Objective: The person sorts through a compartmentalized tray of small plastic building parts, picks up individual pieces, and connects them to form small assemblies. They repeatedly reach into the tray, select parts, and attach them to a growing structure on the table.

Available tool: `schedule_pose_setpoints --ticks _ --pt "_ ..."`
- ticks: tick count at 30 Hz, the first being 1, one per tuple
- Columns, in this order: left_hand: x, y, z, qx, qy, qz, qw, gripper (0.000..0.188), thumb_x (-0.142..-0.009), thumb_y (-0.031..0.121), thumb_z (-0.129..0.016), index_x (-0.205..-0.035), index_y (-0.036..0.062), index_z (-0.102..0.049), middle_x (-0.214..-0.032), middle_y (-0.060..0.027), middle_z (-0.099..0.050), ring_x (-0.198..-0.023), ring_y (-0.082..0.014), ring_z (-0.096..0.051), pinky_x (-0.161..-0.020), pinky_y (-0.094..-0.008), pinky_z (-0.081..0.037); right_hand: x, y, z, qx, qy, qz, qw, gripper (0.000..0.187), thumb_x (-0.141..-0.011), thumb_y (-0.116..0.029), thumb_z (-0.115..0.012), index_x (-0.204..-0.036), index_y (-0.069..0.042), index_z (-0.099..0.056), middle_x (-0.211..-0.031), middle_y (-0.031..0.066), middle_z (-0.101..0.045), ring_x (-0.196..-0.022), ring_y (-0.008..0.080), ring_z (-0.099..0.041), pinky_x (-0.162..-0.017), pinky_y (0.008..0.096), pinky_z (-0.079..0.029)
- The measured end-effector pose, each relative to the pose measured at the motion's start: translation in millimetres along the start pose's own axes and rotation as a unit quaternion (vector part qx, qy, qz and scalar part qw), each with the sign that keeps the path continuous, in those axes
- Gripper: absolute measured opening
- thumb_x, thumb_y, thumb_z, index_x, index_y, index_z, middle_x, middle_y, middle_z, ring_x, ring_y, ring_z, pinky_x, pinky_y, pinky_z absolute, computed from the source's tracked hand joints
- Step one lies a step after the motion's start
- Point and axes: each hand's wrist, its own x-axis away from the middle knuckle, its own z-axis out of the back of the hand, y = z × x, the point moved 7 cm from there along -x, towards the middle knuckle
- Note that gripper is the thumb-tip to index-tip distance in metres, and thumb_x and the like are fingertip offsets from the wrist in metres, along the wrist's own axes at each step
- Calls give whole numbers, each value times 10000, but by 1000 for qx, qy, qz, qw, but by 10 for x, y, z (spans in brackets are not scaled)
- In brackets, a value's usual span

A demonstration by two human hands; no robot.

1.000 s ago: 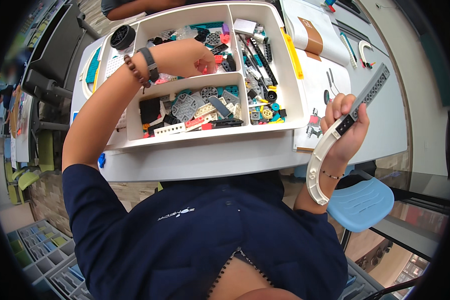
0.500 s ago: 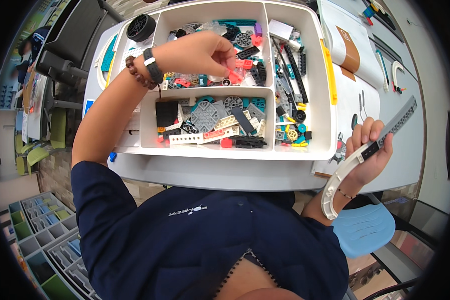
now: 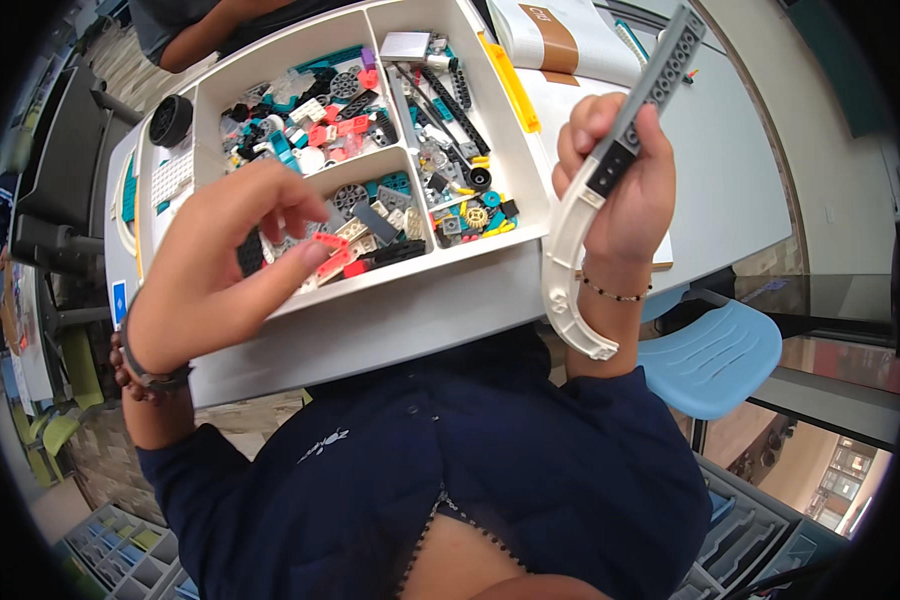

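Note:
My left hand hovers over the front compartment of a white sorting tray, its thumb and fingers apart. Small coral building bricks show just past the thumb tip; whether the thumb touches one, I cannot tell. On the right, my right hand is closed around a joined strip of building bricks. The strip has a long grey studless beam on top, a short black piece in the middle and a white curved piece hanging down beside my wrist.
Loose mixed bricks fill the tray's compartments, with a black wheel at its left. A yellow latch runs along its right side. Beyond lies an open booklet. Another person's arm is at the far side. A blue chair stands at right.
My left hand has come back from the rear compartment to the front one, and its fingers have spread. My right hand has raised the brick strip. The whole view has turned and shifted.

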Motion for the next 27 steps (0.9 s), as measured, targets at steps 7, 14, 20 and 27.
schedule_pose_setpoints --ticks 7,14,20,27 --pt "-30 256 -353 160 23 -43 986 335 -856 203 -590 -1106 -1 -498 -936 -71 -582 -873 -139 -570 -807 -296 -446 56 150 -768 -28 -122 1 992 484 -955 -361 -437 -1218 43 -481 -861 49 -540 -788 128 -572 -690 257 -495" --pt "344 482 -221 65 170 -111 977 181 -834 31 -570 -1013 9 -551 -810 -118 -604 -683 -243 -604 -608 -297 -471 431 61 -936 75 -216 97 969 366 -922 -237 -508 -1238 -54 -481 -1002 141 -559 -1010 296 -541 -896 495 -475" --pt "823 758 -43 -151 199 -110 962 401 -635 51 -730 -1015 11 -607 -732 -107 -592 -545 -235 -542 -477 -309 -410 804 -122 -571 220 2 155 963 469 -761 -230 -593 -1124 29 -451 -980 171 -513 -920 248 -531 -788 352 -445" --pt "1076 979 -105 -321 227 -136 909 452 -537 229 -780 -930 38 -662 -592 -24 -516 -460 -167 -502 -404 -276 -358 1192 -496 -1596 637 -145 491 576 444 -735 -313 -688 -1077 -53 -576 -982 95 -571 -926 218 -531 -856 404 -433"
